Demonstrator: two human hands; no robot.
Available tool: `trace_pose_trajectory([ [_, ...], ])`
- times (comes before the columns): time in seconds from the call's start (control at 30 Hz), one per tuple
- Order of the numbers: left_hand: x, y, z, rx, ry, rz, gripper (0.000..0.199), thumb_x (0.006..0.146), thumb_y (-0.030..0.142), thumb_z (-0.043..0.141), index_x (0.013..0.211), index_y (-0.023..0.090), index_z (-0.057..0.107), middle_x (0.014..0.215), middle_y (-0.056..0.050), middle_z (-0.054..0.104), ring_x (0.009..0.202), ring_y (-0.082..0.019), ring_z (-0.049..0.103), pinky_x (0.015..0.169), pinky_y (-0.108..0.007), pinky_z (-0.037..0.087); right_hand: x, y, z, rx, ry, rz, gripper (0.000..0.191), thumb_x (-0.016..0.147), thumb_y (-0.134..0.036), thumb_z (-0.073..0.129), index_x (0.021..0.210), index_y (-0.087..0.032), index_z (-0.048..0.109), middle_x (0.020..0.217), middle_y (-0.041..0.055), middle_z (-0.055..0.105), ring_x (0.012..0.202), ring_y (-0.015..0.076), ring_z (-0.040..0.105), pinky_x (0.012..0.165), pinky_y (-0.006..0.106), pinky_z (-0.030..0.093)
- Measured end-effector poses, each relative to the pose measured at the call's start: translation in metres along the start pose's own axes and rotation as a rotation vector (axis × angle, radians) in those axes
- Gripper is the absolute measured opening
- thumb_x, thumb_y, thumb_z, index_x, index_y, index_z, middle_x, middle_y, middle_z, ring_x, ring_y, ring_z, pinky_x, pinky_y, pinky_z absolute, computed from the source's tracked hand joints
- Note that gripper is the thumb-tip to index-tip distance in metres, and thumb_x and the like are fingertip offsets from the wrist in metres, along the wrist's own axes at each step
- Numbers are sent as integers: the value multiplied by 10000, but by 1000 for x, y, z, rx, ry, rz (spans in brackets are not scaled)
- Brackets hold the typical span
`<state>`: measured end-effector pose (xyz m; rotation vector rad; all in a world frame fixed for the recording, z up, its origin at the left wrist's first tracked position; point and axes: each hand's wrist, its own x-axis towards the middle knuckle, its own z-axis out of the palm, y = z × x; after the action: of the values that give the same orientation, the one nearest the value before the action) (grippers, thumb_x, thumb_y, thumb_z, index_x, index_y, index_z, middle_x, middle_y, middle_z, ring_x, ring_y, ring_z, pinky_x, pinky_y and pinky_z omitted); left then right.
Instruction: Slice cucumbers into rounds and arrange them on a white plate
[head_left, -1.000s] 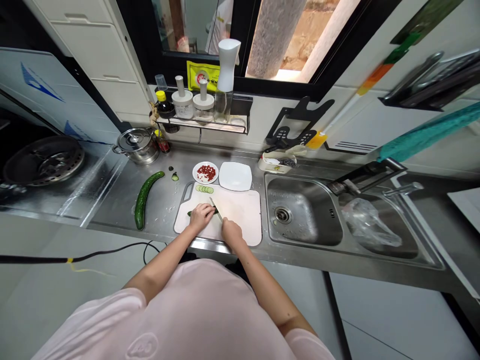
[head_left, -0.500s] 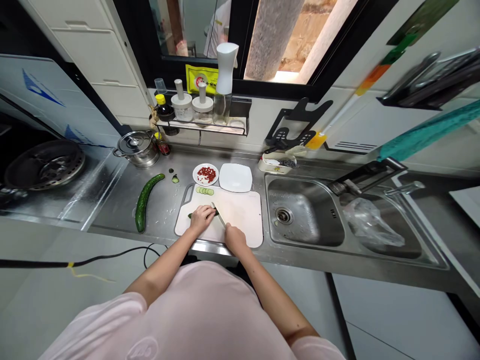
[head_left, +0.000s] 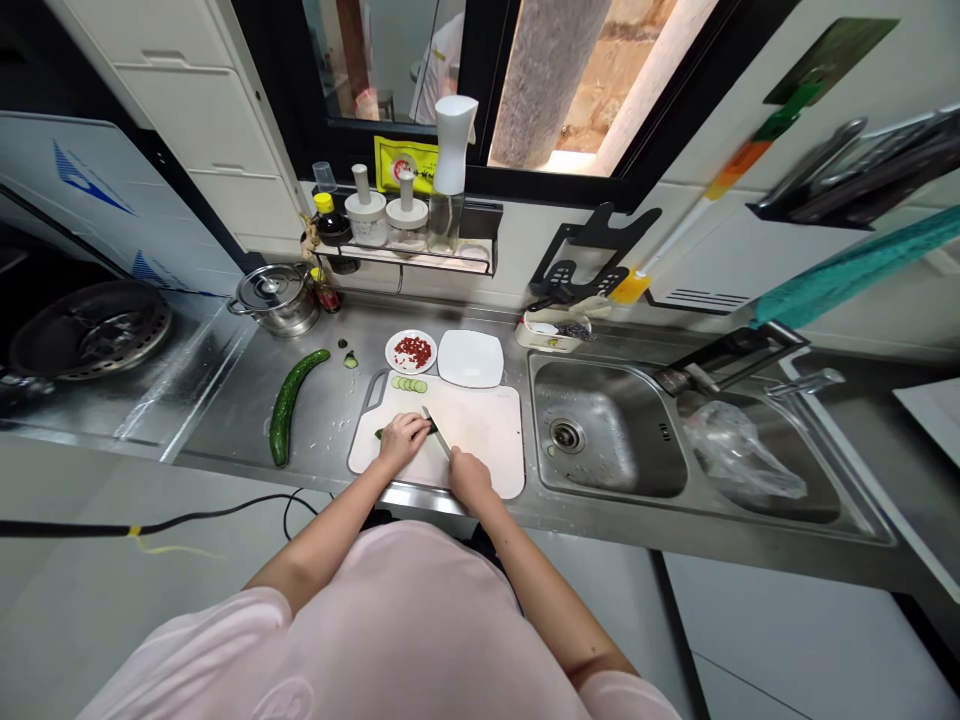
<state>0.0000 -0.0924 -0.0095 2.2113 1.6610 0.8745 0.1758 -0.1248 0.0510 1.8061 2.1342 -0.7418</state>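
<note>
My left hand is closed over a piece of cucumber on the white cutting board; its ends show on either side of the fingers. In my right hand is the handle of a knife, whose blade slants up and left against the cucumber's right end. Several cucumber slices lie in a row near the board's top edge. Behind the board are a small plate of chopped red pieces and a white square plate. A whole cucumber rests on the counter to the left.
Cucumber scraps lie left of the small plate. On the right is a double sink with a plastic bag in its far basin. A lidded pot stands back left, and a condiment shelf hangs on the wall.
The view has tilted slightly. Both hands, the knife and the cucumber piece stay in nearly the same place on the board.
</note>
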Motion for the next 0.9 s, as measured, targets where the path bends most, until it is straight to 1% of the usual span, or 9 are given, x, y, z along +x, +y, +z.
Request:
trace_pose_trajectory([
  [0.23, 0, 2, -1, 4, 5, -2, 193, 891, 293, 511, 933, 249, 694, 965, -33, 656, 907, -155, 561, 799, -296, 452, 17, -11, -4, 0, 38, -2, 258, 887, -78, 345, 1069, -139, 519, 957, 130, 664, 913, 210, 643, 722, 274, 431],
  [0.4, 1, 4, -3, -2, 0, 1, 189, 892, 285, 511, 925, 249, 693, 973, -31, 655, 901, -155, 559, 799, -299, 449, 20, -14, -8, 7, 30, -13, 244, 906, -94, 340, 1067, -143, 517, 966, 137, 661, 919, 213, 642, 719, 281, 433],
  [0.6, 1, 3, -2, -6, -2, -8, 195, 893, 292, 508, 942, 250, 692, 974, -37, 652, 909, -160, 562, 795, -305, 450, 14, -7, -5, -5, 23, -14, 236, 902, -103, 353, 1063, -142, 521, 962, 137, 664, 925, 210, 643, 722, 274, 428],
  [0.9, 0, 2, -1, -7, -2, -5, 189, 890, 287, 515, 942, 249, 692, 974, -36, 653, 914, -162, 563, 805, -308, 447, -5, 6, 2, -11, 4, -18, 234, 900, -122, 354, 1061, -140, 523, 960, 146, 663, 907, 232, 646, 710, 287, 423],
])
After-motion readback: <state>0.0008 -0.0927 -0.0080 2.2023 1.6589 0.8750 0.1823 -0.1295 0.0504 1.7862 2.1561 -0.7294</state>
